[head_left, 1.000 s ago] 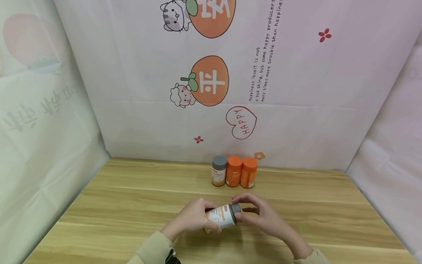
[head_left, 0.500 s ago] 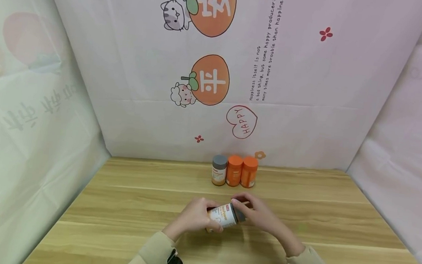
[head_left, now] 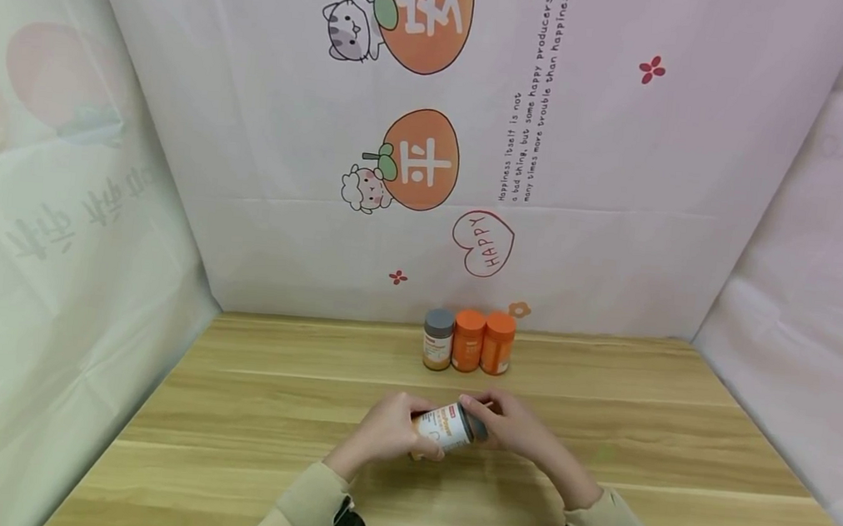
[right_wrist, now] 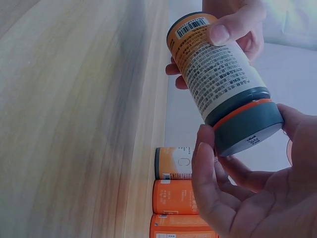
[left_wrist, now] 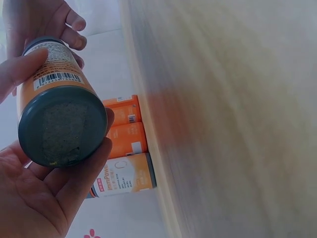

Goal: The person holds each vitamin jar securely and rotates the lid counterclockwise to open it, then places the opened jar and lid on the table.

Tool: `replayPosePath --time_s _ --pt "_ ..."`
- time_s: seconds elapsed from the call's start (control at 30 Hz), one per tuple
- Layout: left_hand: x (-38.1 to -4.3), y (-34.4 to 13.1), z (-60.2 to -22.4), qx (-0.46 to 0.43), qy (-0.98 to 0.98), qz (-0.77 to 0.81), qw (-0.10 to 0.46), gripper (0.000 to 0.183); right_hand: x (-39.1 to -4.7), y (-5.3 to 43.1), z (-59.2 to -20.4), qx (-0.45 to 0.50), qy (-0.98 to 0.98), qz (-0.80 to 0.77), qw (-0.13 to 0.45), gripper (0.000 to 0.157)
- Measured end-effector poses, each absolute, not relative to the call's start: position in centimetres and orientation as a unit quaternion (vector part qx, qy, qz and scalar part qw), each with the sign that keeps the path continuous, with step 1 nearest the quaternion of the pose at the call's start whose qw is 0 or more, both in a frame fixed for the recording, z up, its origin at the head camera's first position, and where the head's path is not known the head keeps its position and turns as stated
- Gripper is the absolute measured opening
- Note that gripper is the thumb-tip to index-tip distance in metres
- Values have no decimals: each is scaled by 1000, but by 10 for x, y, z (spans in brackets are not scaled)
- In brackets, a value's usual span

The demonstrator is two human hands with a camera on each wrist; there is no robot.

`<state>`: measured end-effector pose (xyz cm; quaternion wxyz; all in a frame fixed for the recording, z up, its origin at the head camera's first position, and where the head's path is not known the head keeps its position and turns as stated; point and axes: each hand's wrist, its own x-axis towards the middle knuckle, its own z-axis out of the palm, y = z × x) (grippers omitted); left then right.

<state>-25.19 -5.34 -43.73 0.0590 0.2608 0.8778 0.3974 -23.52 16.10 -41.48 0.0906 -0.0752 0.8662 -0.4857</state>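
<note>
A supplement bottle (head_left: 443, 426) with a white and orange label is held tilted above the table. My left hand (head_left: 386, 431) grips it round the body, the thumb across the label near the barcode in the left wrist view. At the other end my right hand (head_left: 520, 430) holds the dark grey bottle cap (right_wrist: 247, 128) with thumb and fingertips. An orange ring (right_wrist: 240, 109) shows between cap and body in the right wrist view. The bottle's round dark base (left_wrist: 62, 126) faces the left wrist camera.
Three bottles stand side by side at the table's back edge: one grey-capped (head_left: 437, 348) and two orange, a middle one (head_left: 467, 351) and a right one (head_left: 496, 353). Behind rises a printed white cloth (head_left: 583, 227). Wood-grain table (head_left: 265, 416) surrounds the hands.
My right hand has shifted left and its fingers have closed in over the cap, turning from a more spread reach. The left hand and bottle have barely moved.
</note>
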Motion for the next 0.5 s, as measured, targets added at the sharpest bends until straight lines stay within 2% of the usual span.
replayPosePath --time_s 0.5 --pt "-253 -54 -441 260 874 407 60 41 -232 164 -413 -52 851 -507 127 58"
